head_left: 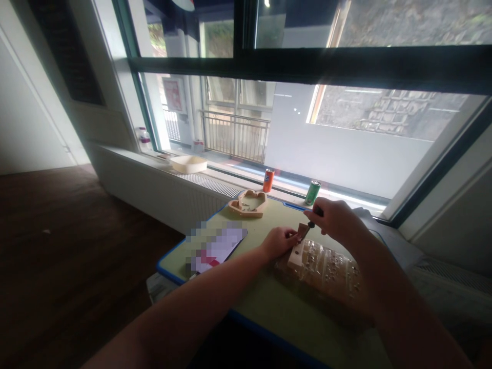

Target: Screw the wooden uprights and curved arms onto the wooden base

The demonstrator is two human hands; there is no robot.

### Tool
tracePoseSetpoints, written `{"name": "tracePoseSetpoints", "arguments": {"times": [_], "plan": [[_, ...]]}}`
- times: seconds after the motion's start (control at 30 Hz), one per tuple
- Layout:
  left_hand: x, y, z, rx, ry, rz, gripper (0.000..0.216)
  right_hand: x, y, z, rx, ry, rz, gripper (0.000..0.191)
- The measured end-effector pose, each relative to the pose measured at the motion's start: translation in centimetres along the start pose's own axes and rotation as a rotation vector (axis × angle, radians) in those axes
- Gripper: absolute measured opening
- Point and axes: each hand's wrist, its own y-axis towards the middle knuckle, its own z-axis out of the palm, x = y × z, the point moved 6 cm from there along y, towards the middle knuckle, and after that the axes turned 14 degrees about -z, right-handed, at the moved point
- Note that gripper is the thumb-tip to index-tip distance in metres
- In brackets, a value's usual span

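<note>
Your one camera sits on your head. It looks forward and down, over the near edge of the desk (265,302) and past its far edge to the big window (300,146). The desk is close, with your left hand (281,240) and right hand (332,216) toward its far edge. The window is farther off and looks tipped.

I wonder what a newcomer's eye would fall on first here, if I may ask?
Probably the bright window across the top, with an orange can and a green can before it. Next, over the right of the green table, the right hand holds a dark-handled tool.
</note>
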Motion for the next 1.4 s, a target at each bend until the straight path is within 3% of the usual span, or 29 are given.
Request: {"name": "tracePoseSetpoints", "arguments": {"times": [0.33, 0.6, 0.97, 1.2, 1.4], "plan": [[-0.5, -0.2, -0.2, -0.032, 0.089, -0.008, 0.05, 0.8, 0.4, 0.3, -0.045, -0.042, -0.008, 0.028], [-0.3, -0.1, -0.1, -0.053, 0.09, 0.012, 0.051, 0.0, 0.6, 1.1, -0.054, -0.021, 0.018, 0.029], [-0.5, -0.5, -0.2, -0.032, 0.031, -0.011, 0.051, 0.0, -0.2, -0.8, -0.059, 0.072, -0.037, 0.037], [-0.4, -0.5, -0.4, -0.036, 0.038, -0.016, 0.049, 0.7, 0.1, -1.5, -0.117, -0.042, -0.101, 0.034], [-0.3, -0.4, -0.3, -0.046, 0.048, 0.006, 0.052, 1.6, -0.1, -1.4, -0.06, 0.049, -0.095, 0.041]]}}
